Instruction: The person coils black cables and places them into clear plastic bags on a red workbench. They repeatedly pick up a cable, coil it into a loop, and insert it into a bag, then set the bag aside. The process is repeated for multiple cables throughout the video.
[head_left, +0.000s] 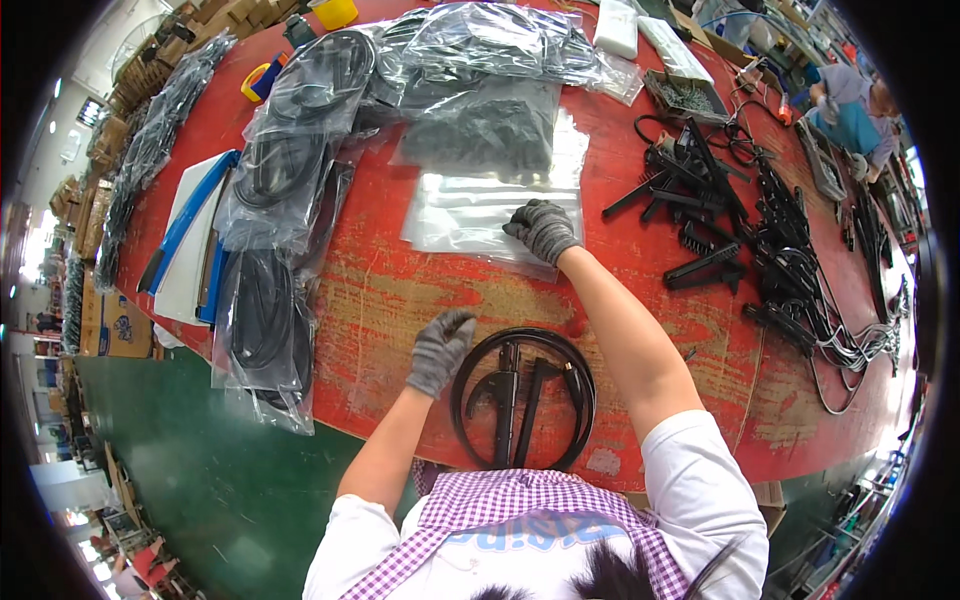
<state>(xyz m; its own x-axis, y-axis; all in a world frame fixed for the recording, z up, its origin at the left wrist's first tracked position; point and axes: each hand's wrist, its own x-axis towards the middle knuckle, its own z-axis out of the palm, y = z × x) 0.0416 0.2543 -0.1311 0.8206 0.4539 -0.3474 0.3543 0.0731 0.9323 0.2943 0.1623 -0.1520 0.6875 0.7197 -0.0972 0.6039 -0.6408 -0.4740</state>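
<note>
Your left hand [441,350], in a grey knit glove, rested fingers curled on the left rim of the black coiled hose bundle with two black handle pieces laid across it [522,397]; whether it gripped or only touched, you could not tell. The bundle lay flat on the worn red counter [400,290], just in front of your body. Its ring had no heading, but the two handle pieces ran near to far, slightly splayed.

Your right hand [543,228], also gloved, pressed fingertips down on the near edge of the flat stack of clear plastic bags [480,210], well apart from the coil.

Judged: the coil was springy and light and would loosen if lifted by one strand, so take it across the ring and handles together. The bags were slick, limp and thin; pinch one corner.
</note>
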